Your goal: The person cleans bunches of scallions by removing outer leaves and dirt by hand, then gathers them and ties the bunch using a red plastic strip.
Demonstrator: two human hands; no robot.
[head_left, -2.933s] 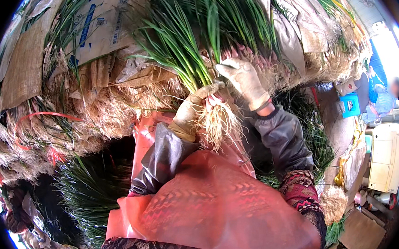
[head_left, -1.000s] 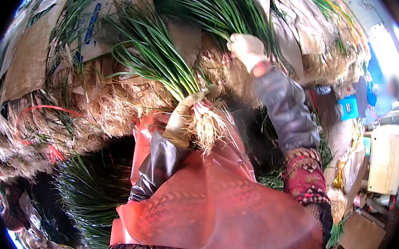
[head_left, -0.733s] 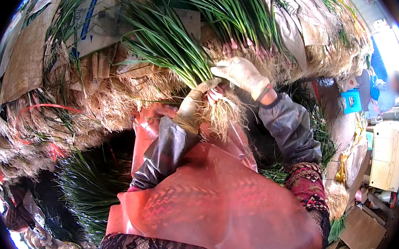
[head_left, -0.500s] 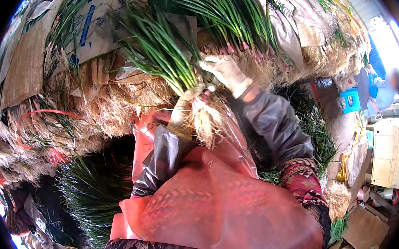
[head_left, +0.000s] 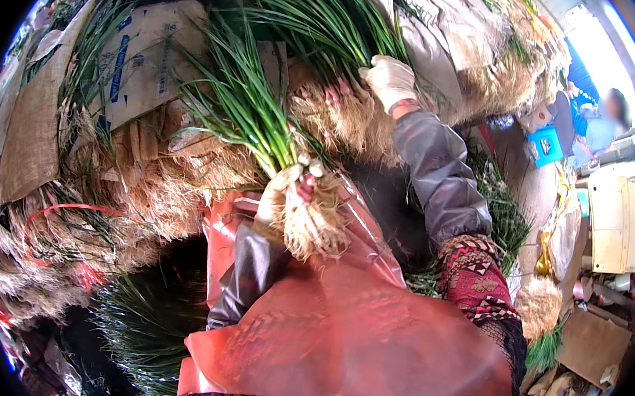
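Observation:
My left hand (head_left: 273, 198), in a pale glove, grips a bunch of green onions (head_left: 253, 116) just above its bulbs, with the tangled pale roots (head_left: 311, 231) hanging below my fist. The green leaves fan up and to the left. My right hand (head_left: 388, 81), also gloved, is stretched up to the large pile of green onions (head_left: 330, 22) at the top, with its fingers on the stems above the pile's roots (head_left: 345, 123). Whether it grips any stems is hidden. A red plastic apron (head_left: 352, 333) covers my lap below both arms.
Cardboard sheets (head_left: 139, 60) and sacking (head_left: 27, 141) lie at the left among rooty onion bundles (head_left: 148, 201). More green leaves (head_left: 143, 318) lie at the lower left. At the right stand a beige box (head_left: 618, 219), a blue container (head_left: 546, 144) and a person (head_left: 606, 119) in blue.
My right hand has left the bunch held by my left hand and reached up to the pile at the top. The held bunch stays in my left hand, tilted left.

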